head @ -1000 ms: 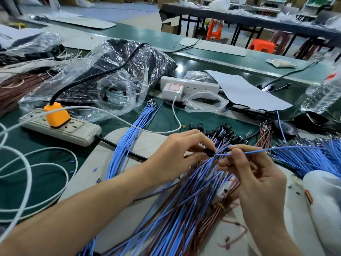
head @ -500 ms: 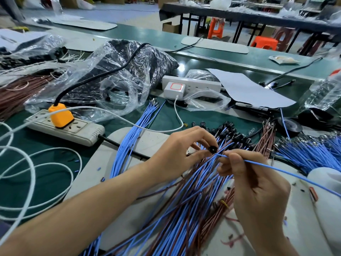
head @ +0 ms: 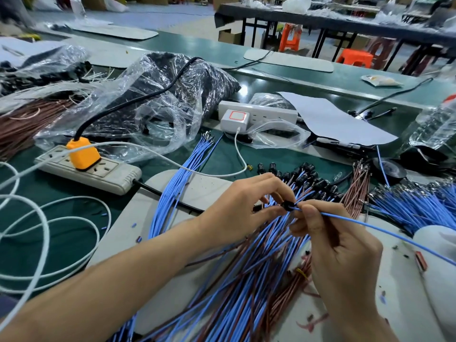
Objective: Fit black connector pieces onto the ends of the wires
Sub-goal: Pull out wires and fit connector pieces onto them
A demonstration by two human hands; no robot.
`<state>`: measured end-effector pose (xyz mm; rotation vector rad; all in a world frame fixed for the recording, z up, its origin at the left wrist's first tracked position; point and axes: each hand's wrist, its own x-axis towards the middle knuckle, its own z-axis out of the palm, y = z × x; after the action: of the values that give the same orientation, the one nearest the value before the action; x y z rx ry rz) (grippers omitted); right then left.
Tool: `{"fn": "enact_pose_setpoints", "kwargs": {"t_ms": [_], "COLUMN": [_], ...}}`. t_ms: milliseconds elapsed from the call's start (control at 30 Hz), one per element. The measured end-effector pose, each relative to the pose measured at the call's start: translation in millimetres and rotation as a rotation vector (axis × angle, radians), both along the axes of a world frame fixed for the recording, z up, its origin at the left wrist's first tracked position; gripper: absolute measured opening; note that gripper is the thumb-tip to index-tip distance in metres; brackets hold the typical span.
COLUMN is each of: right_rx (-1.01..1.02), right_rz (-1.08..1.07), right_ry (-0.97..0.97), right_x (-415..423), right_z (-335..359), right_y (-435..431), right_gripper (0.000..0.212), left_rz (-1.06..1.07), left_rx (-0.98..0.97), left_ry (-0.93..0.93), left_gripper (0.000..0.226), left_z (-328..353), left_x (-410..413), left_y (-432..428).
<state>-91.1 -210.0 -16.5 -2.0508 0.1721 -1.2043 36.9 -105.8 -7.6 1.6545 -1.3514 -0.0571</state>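
The black connector piece [head: 287,206] sits mid-bench [head: 61,245], pinched in the fingertips of the left hand [head: 237,213]. The end of a blue wire [head: 370,224] meets it from 4 o'clock, gripped between thumb and forefinger of the right hand [head: 343,255]. Beneath both lies a sheaf of blue and brown wires [head: 246,280]. At 3 o'clock lie loose blue wires [head: 419,206]; at 10 o'clock, a power strip [head: 111,176] with an orange plug [head: 82,154].
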Motion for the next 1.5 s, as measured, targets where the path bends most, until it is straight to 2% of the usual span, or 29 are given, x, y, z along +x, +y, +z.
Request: {"fn": "enact_pose_setpoints", "kwargs": {"t_ms": [433, 533, 833, 1067, 1267, 1333, 1500], "right_rx": [0.34, 0.408, 0.322, 0.446, 0.603, 0.622, 0.5], "right_rz": [0.055, 0.064, 0.126, 0.128, 0.223, 0.222, 0.115], "right_ry": [0.03, 0.045, 0.126, 0.08, 0.205, 0.191, 0.047], "right_x": [0.9, 2.9, 0.2, -1.9, -0.4, -0.4, -3.1], "right_z": [2.7, 2.1, 2.3, 5.9, 6.3, 7.6, 13.4], "right_y": [6.6, 5.8, 0.3, 9.9, 7.6, 5.9, -1.5], "right_gripper": [0.016, 0.012, 0.019, 0.029, 0.04, 0.044, 0.029], "left_rz": [-0.004, -0.008, 0.03, -0.006, -0.007, 0.003, 0.03], "left_rx": [-0.009, -0.024, -0.064, -0.114, -0.077, -0.06, -0.034], "left_ry": [-0.036, -0.054, -0.011, -0.006, -0.027, -0.042, -0.044], "left_gripper": [0.014, 0.013, 0.014, 0.013, 0.015, 0.016, 0.016], "left_z": [-1.6, -2.9, -0.3, 2.6, 4.0, 4.0, 3.0], "left_x": [3.0, 6.2, 5.4, 1.4, 2.1, 4.4, 9.7], "left_y": [0.0, -0.8, 1.0, 1.5, 2.0, 2.6, 4.5]}}
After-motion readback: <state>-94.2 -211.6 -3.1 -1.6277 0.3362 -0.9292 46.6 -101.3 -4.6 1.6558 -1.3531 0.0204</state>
